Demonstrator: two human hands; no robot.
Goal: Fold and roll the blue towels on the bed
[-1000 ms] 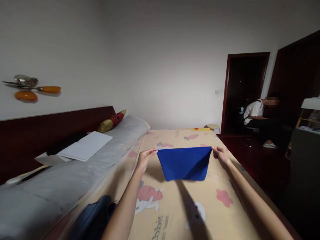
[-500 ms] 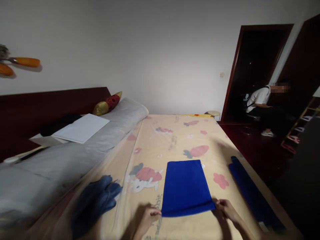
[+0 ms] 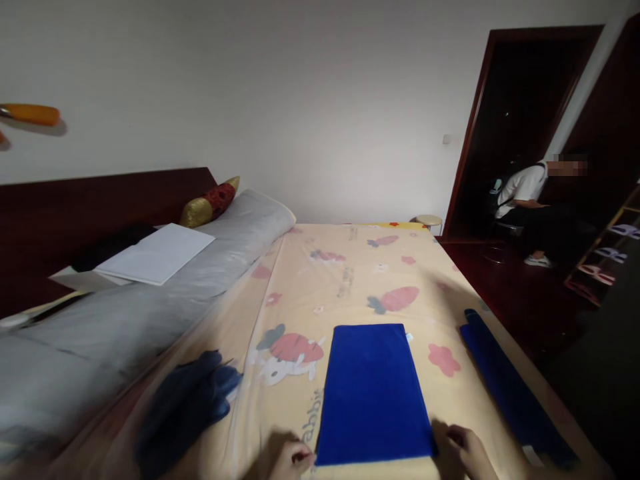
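Observation:
A plain blue cloth (image 3: 375,393) lies flat as a rectangle on the patterned bed sheet (image 3: 360,280), with a small white tag at its far right corner. My left hand (image 3: 294,460) is at the near left corner, its fingers pinched at the cloth's edge. Beside the near right corner, my right hand (image 3: 469,453) is slightly apart from the cloth, its fingers loosely curled with a gap between them. Both hands are partly cut off by the bottom of the view.
Along the bed's right edge lies a long folded blue cloth (image 3: 510,387). Crumpled dark blue fabric (image 3: 187,407) is on the left. White boards (image 3: 157,253) rest on the grey bedding (image 3: 250,227). A person (image 3: 525,193) sits by the doorway, near a round stool (image 3: 429,220).
The cloth's near edge, rumpled before, has come toward me and now lies smooth. Both hands moved nearer, and the right one has come away from its corner. The view shifted slightly.

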